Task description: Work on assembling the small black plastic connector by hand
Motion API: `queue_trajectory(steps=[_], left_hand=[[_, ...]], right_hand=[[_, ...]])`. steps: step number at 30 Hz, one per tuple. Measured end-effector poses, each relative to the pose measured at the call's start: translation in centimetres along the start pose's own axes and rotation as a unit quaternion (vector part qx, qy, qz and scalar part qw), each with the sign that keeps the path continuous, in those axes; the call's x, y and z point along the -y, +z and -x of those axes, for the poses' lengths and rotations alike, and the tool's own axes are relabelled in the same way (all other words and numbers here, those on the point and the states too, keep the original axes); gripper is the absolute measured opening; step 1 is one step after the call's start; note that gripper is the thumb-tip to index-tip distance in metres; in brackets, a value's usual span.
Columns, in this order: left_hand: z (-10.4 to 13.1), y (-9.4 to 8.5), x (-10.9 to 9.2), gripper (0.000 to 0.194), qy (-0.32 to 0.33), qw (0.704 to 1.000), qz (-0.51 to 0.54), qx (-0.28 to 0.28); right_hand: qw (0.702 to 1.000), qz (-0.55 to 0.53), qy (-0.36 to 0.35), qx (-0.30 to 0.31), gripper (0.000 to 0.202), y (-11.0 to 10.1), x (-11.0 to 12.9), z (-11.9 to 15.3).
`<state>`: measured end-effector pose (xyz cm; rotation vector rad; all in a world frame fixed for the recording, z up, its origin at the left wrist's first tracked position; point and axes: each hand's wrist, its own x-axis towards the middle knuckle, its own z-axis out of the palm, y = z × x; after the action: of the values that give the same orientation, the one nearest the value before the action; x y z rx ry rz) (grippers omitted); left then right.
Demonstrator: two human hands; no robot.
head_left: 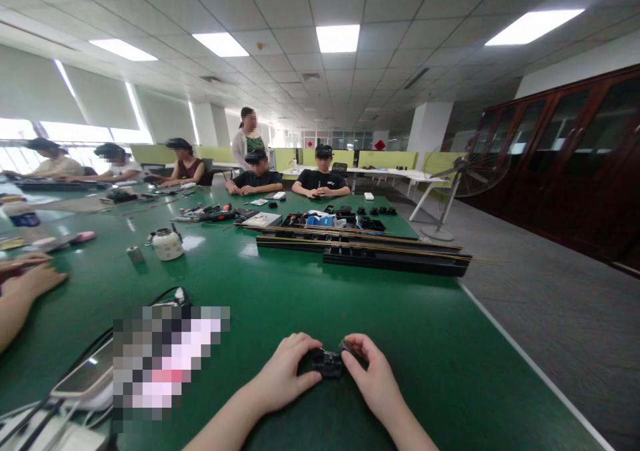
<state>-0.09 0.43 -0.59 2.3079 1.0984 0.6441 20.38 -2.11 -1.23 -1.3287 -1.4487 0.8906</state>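
Note:
Low over the green table, a small black plastic part [329,363] with an uneven, recessed face sits between my two hands. My left hand [287,372] grips its left end, thumb below and fingers above. In a pinch between thumb and fingertips, my right hand [367,369] has a small dark piece [344,346] by the part's right end. Whether that piece touches the black part I cannot tell. Its exact kind is too small to make out.
Long black rails with thin brass-coloured rods [365,248] lie across the green table [280,291]. A white jar [168,244] and a metal cylinder [135,255] stand left. Nearer are a phone [85,371] and cables. Another person's hand [37,278] rests at far left; several people sit beyond.

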Motion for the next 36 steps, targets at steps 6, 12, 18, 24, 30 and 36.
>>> queue_trajectory(steps=[6, 12, 18, 24, 30, 36], left_hand=[[0.0, 0.1, 0.3, 0.037, 0.006, 1.0, 0.003, 0.0], [0.0, -0.1, 0.0, 0.037, 0.003, 1.0, 0.009, 0.002], [0.1, -0.2, -0.2, 0.037, -0.002, 1.0, 0.011, 0.004], [0.0, -0.3, -0.3, 0.036, 0.001, 1.0, 0.009, 0.002], [0.0, -0.3, -0.3, 0.036, 0.001, 1.0, 0.006, 0.002], [0.0, -0.3, -0.4, 0.037, -0.008, 1.0, 0.005, 0.005]], right_hand=[[0.995, -0.09, 0.019, -0.039, 0.035, 0.0, -0.7, -0.4], [0.986, -0.142, 0.05, -0.071, 0.041, -0.2, 0.0, -0.6], [0.977, -0.175, 0.081, -0.096, 0.042, -0.6, 0.1, -0.7], [0.96, -0.236, 0.101, -0.108, 0.042, -0.7, -1.1, -0.9], [0.936, -0.3, 0.118, -0.141, 0.043, -0.7, -1.5, -1.1], [0.939, -0.29, 0.116, -0.145, 0.044, -0.6, -1.3, -1.1]])
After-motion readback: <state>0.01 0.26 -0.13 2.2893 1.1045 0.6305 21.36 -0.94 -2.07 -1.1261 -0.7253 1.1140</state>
